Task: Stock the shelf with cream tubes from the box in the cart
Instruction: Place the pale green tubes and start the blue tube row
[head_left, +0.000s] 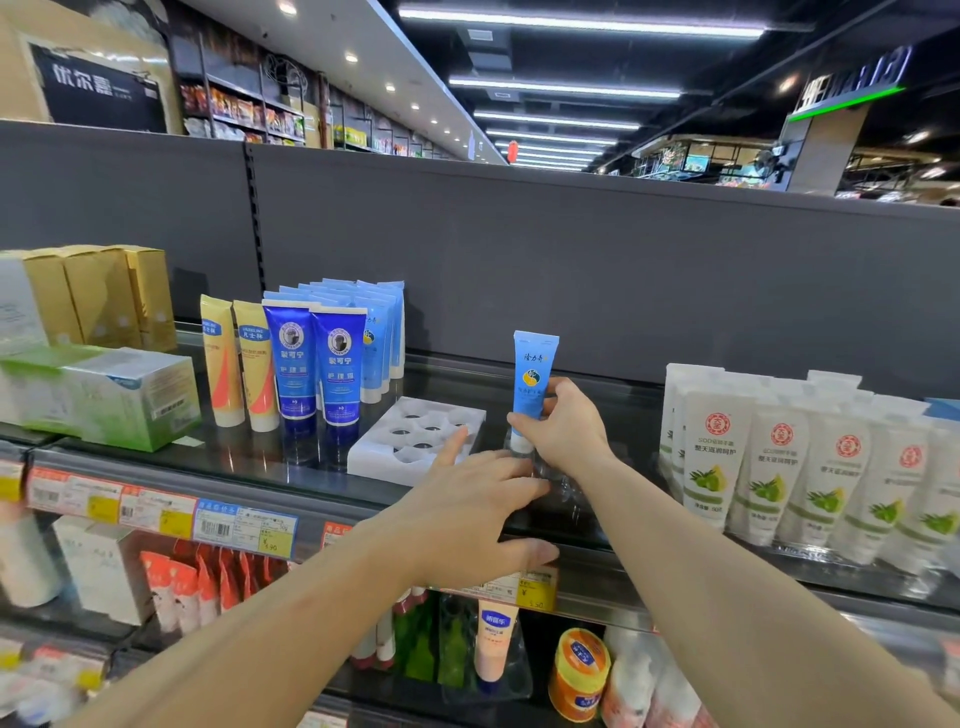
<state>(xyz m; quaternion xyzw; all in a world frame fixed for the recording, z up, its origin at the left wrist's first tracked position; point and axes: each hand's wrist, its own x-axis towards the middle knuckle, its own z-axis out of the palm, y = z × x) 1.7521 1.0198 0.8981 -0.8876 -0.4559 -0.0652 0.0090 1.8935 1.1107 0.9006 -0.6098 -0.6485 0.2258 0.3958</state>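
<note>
Here the right hand (563, 431) pinches a light-blue cream tube (532, 384) low on its body, thumb and fingers curled round it; tube upright, white cap down, cap at or just above the dark shelf (597, 400) surface, contact cannot be told. Left hand (480, 512) lies flat just beside the tube's base, fingers straight and spread, thumb under the shelf's front edge; it holds nothing; it appears to rest on a clear plastic holder (550, 483), hard to make out. White moulded tray (415, 439) with round holes sits to the left of both hands, near them. Further left: two dark-blue tubes (317, 364) upright, a row of light-blue tubes (376, 338) behind them, two yellow tubes (239, 364) beside. Right of the hands, well apart: rows of white tubes (769, 462) with green print.
</note>
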